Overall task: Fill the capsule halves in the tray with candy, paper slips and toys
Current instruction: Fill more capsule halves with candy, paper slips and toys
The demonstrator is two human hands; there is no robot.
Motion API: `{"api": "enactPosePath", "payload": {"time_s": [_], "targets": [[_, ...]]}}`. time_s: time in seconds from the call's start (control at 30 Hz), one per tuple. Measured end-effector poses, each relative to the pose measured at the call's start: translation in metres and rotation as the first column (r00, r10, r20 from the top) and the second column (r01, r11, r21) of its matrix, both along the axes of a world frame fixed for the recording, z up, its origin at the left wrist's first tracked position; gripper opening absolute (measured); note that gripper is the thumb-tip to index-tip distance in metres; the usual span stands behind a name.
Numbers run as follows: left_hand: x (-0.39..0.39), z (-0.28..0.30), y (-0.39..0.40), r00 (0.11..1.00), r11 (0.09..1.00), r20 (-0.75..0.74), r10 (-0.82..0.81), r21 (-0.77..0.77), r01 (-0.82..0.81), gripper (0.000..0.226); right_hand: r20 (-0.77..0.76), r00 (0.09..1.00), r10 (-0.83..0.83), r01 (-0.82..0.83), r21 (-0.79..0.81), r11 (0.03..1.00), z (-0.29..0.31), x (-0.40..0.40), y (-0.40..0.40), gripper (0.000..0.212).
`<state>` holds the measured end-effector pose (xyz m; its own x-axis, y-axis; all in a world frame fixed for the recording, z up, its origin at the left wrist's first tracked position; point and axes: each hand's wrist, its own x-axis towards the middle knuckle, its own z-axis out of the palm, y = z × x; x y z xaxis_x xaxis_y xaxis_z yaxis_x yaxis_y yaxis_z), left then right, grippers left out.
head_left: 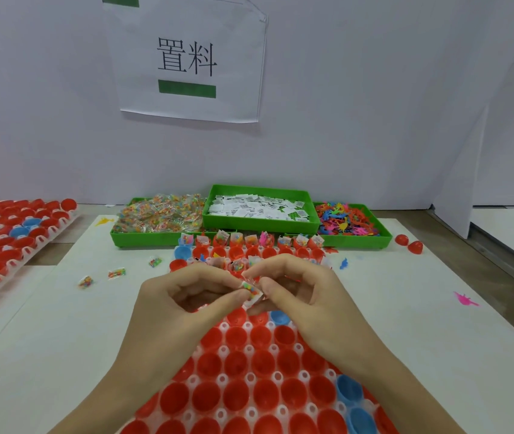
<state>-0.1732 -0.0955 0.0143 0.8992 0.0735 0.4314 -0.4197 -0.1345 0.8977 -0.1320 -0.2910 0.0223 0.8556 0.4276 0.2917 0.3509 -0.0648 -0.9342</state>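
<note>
Both hands meet over the middle of the capsule tray [251,379], fingers curled. Left hand [183,305] and right hand [304,303] together pinch one small candy packet [251,292] wrapped in a white paper slip; the bundle sits between the fingertips, held above the tray, its long axis tilted, upper end toward the far left, lower end toward the near right. Tray: translucent white, holes between sockets, open halves facing up, mostly red capsule halves [263,363], a few blue ones [348,388] at the near right. Far rows already hold packets and slips standing upright [251,239]. Behind the tray, three green bins side by side: candy packets [160,217] left, paper slips [260,206] centre and raised, plastic toys [348,220] right. Loose candy packets [117,273] lie on the white sheet [61,324] to the left; a pink toy [465,299] lies to the right, and two red halves [409,243] beside the toy bin. Second tray of red capsules [8,236] at far left. White wall behind, with a printed paper sign [186,57].
</note>
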Motion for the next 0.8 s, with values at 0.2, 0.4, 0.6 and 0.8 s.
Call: {"api": "enactPosePath", "payload": {"time_s": [0.2,0.4,0.6,0.8], "targets": [[0.003,-0.002,0.002,0.998,0.999,0.061,0.014,0.045,-0.017,0.018,-0.005,1.0,-0.022,0.022,-0.021,1.0,0.001,0.0,0.0,0.016],[0.011,0.003,-0.007,0.996,0.999,0.085,0.024,0.02,-0.025,0.025,0.019,1.0,-0.006,0.007,-0.038,0.999,0.007,0.008,-0.014,0.015],[0.031,0.012,-0.028,0.984,0.98,0.175,-0.043,0.197,0.008,0.015,0.061,0.997,-0.056,0.058,-0.026,0.998,0.017,0.02,-0.038,0.015],[0.054,0.019,-0.048,0.983,0.958,0.181,-0.008,0.282,-0.044,0.023,0.036,0.989,-0.141,0.143,-0.047,0.989,0.018,0.032,-0.061,0.028]]}}
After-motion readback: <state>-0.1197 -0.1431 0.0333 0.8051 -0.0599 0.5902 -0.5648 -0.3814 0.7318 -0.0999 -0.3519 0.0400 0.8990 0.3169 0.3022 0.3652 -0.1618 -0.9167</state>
